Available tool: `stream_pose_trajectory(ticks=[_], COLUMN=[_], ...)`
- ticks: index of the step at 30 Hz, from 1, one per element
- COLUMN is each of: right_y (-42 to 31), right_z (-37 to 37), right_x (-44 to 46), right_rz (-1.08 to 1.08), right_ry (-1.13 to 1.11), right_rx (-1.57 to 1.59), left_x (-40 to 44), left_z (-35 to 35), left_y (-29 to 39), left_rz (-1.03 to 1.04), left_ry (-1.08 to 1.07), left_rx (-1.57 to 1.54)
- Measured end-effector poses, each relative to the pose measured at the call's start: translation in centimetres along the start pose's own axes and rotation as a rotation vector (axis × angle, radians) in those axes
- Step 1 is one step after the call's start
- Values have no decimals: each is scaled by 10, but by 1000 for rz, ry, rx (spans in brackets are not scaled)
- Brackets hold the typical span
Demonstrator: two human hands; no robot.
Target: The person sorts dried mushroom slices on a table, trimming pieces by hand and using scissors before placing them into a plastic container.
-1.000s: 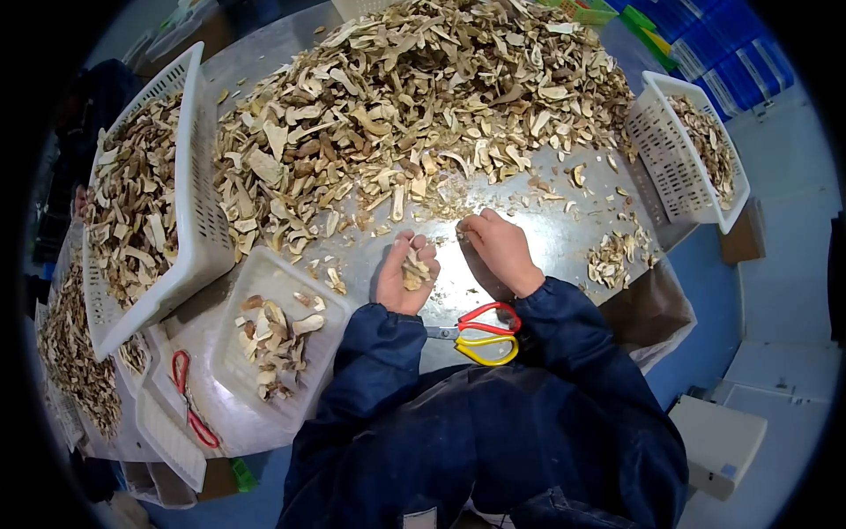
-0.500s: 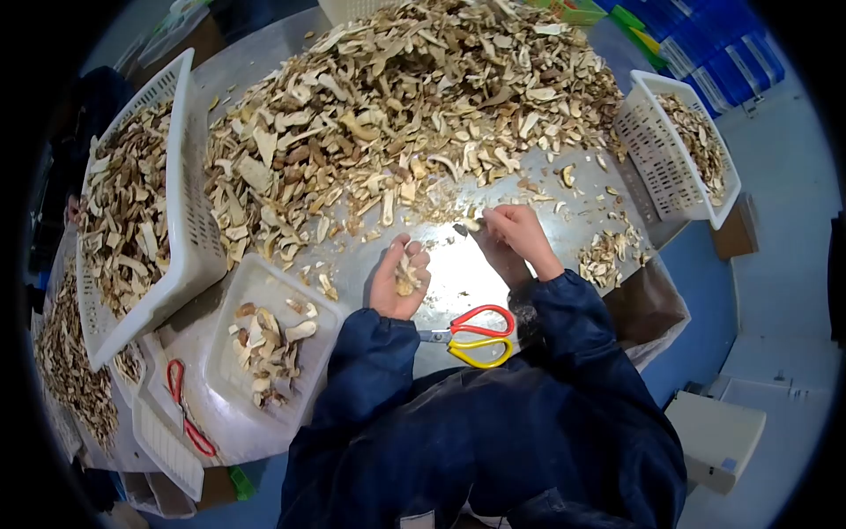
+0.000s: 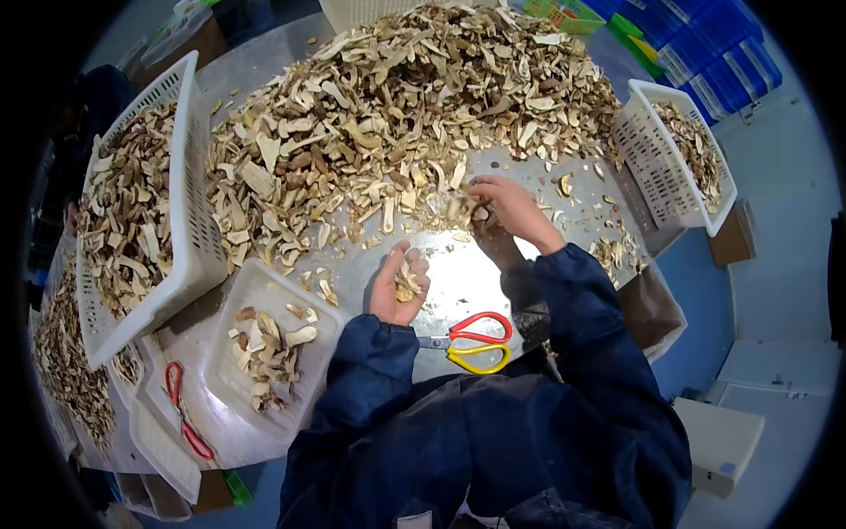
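Observation:
Several dried mushroom slices [image 3: 407, 280] lie in my left hand [image 3: 393, 286], whose fingers curl around them above the metal table. My right hand [image 3: 513, 210] reaches to the near edge of the large heap of dried mushroom slices [image 3: 397, 97]. Its fingers are drawn together, and blurred pieces lie beside the fingertips; what they grip I cannot make out. Below my hands rests a pair of scissors [image 3: 476, 342] with one red and one yellow handle loop. A clear plastic tray [image 3: 227, 361] with some mushroom pieces stands left of my left forearm.
A white perforated basket [image 3: 189, 220] full of slices leans at the left, with red-handled scissors [image 3: 181, 410] near it. Another white basket [image 3: 652, 163] stands at the right. Small scraps [image 3: 617, 251] lie near the right table edge, above a lined bin [image 3: 652, 313].
My right hand has moved slightly away from me and left, to the edge of the heap. My left hand stays almost in place with its slices.

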State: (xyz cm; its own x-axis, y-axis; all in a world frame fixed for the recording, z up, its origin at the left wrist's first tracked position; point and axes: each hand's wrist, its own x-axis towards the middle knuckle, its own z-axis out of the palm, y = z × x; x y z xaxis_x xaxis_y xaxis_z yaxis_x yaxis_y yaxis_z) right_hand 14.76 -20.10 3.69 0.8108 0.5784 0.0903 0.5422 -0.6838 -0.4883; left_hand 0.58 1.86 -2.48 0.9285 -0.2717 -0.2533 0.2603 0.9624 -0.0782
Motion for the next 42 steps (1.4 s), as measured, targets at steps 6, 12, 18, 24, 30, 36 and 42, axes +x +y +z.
stream_pose_trajectory(ticks=[6, 12, 18, 24, 30, 36, 42], right_y=[8, -10, -30, -23, 4, 29, 30], right_z=[-18, 12, 14, 24, 26, 3, -9], right_x=[-41, -56, -56, -59, -66, -63, -38], right_rz=[313, 322, 292, 250, 418, 424, 494], right_ry=[231, 223, 223, 235, 446, 518, 244], right_rx=[106, -88, -251, -181, 251, 1500, 1172], left_x=[2, 3, 1, 0, 1, 1, 2], left_z=[0, -6, -1, -1, -1, -4, -7], left_y=[2, 1, -4, -4, -4, -4, -3], left_rz=[-36, -42, 13, -1, -12, -17, -42], left_ry=[-60, -83, -29, -36, -65, -5, -38], left_rx=[-73, -59, 48, 43, 130, 114, 69])
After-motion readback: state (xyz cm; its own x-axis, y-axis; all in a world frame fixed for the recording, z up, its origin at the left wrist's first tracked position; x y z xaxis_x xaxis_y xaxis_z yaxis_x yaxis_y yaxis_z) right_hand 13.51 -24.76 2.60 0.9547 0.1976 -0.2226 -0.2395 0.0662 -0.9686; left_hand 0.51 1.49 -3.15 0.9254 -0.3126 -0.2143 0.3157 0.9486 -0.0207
